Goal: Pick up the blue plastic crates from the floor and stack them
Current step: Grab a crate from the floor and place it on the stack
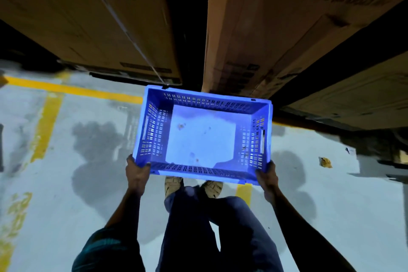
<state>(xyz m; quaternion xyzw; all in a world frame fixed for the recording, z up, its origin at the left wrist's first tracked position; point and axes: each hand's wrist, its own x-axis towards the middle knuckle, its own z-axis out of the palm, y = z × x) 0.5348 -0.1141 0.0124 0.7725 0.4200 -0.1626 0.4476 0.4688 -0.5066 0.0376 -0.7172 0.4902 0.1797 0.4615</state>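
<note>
One blue plastic crate (pixel 202 137) with slotted walls is held up in front of me, above the floor and above my feet. It is empty, with a few small stains on its pale bottom. My left hand (pixel 137 171) grips its near left corner, thumb over the rim. At the near right corner my right hand (pixel 266 175) holds on the same way. The crate is roughly level, its far edge close to the cardboard boxes. No other crate is in view.
Two tall cardboard boxes (pixel 92 20) (pixel 287 24) stand just ahead with a dark gap between them. Yellow lines (pixel 72 89) mark the pale concrete floor, which has dark wet patches (pixel 97 143). A small scrap of litter (pixel 325 162) lies at the right.
</note>
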